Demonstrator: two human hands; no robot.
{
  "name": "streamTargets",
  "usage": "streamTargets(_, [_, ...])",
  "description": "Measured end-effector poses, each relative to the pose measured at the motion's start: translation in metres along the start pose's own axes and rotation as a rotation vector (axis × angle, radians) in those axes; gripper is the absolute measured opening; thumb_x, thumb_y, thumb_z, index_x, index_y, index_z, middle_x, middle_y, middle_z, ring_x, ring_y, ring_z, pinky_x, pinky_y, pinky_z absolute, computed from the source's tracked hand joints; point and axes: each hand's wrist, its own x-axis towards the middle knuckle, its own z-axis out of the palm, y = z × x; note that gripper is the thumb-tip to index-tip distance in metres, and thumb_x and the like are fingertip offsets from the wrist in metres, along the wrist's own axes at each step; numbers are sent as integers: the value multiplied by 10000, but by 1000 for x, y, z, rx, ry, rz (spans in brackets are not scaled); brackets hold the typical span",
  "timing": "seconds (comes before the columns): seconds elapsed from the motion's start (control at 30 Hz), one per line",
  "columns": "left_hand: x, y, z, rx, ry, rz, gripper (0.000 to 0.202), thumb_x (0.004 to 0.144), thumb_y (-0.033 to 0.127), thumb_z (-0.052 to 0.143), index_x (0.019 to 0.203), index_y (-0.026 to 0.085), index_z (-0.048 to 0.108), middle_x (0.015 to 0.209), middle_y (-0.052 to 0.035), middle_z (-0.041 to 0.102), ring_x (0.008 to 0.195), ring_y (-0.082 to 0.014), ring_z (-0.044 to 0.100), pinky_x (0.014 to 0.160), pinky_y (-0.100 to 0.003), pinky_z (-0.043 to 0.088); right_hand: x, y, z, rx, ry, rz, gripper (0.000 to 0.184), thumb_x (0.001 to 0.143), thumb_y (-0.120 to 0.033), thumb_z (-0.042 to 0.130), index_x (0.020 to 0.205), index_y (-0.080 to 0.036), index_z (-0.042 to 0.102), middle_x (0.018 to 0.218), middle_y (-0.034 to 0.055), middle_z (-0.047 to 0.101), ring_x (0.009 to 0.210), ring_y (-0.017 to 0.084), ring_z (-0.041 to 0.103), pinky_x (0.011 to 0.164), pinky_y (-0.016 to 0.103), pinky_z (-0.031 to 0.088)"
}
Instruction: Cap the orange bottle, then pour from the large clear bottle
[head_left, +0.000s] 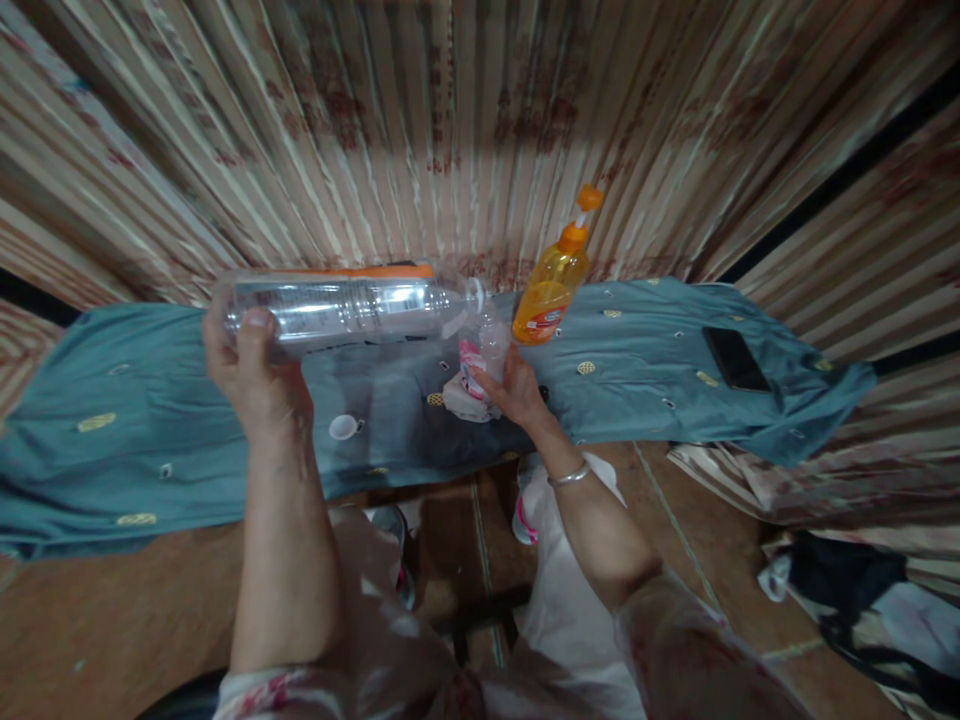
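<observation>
The table (637, 400), draped in teal cloth with yellow motifs, is running from side to side, its far edge lying along a striped curtain (450, 120) and its near edge hanging in folds above the tiled floor (675, 490). A broad stretch of cloth is spreading to the left of the left hand (255, 375), and another is lying between the orange pump bottle (551, 290) and the dark phone (735, 358) near the right end.

Three bottles are showing: one large clear bottle (345, 310), one small clear bottle (491, 340) and the one with the pump. One phone and one small white round piece (343, 427) are resting on the cloth, the white piece sitting towards the near edge.

The large bottle is lying nearly level in the air over the table, shiny and ribbed, with an orange strip showing along its upper edge. The left fingers are gripping its base, while its mouth is pointing right, at the small bottle's neck; whether they are touching is hard to tell. The right hand (517, 390) is closing its fingers around the small bottle, which is tilting slightly, bearing a pink and white label, and standing just beside the pump bottle, whose yellow liquid is showing through.
</observation>
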Motion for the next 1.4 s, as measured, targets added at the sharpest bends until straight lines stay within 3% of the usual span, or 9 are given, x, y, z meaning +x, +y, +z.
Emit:
streamTargets(0.23, [0, -1, -1, 3, -33, 5, 537, 628, 580, 737, 1086, 300, 720, 1035, -1, 672, 1098, -245, 643, 1088, -500, 475, 0, 3, 2, -58, -11, -5, 759, 860, -633, 644, 1387, -120, 459, 1105, 196, 762, 1032, 367, 740, 880, 488, 578])
streamTargets(0.43, [0, 0, -2, 31, -46, -1, 554, 671, 590, 714, 1143, 300, 710, 1069, -10, 670, 1111, -240, 642, 1091, -489, 479, 1, 3, 3, -28, 12, -17, 733, 836, -596, 700, 1363, -133, 487, 1126, 181, 762, 1037, 339, 745, 877, 451, 593])
streamTargets(0.8, [1, -1, -1, 5, -19, -11, 541, 611, 593, 749, 1059, 291, 721, 1059, -9, 684, 1117, -248, 643, 1097, -495, 472, 0, 2, 2, -23, 5, -9, 756, 840, -570, 704, 1395, -113, 470, 1162, 199, 751, 1076, 354, 735, 922, 474, 581])
streamTargets(1.0, [-1, -1, 1, -114, 27, -18, 459, 579, 474, 789, 974, 250, 720, 1016, -10, 665, 1047, -220, 637, 1086, -471, 463, 0, 0, 1, -27, -5, 2, 723, 850, -581, 692, 1363, -115, 485, 1146, 198, 751, 1060, 342, 739, 909, 462, 584])
streamTargets(1.4, [2, -7, -6, -54, -35, -7, 545, 602, 561, 782, 1065, 281, 717, 1067, -2, 653, 1085, -223, 630, 1084, -475, 473, 1, 1, 1, -35, -5, -12, 726, 855, -577, 690, 1375, -118, 475, 1221, 210, 723, 1141, 351, 710, 970, 480, 563])
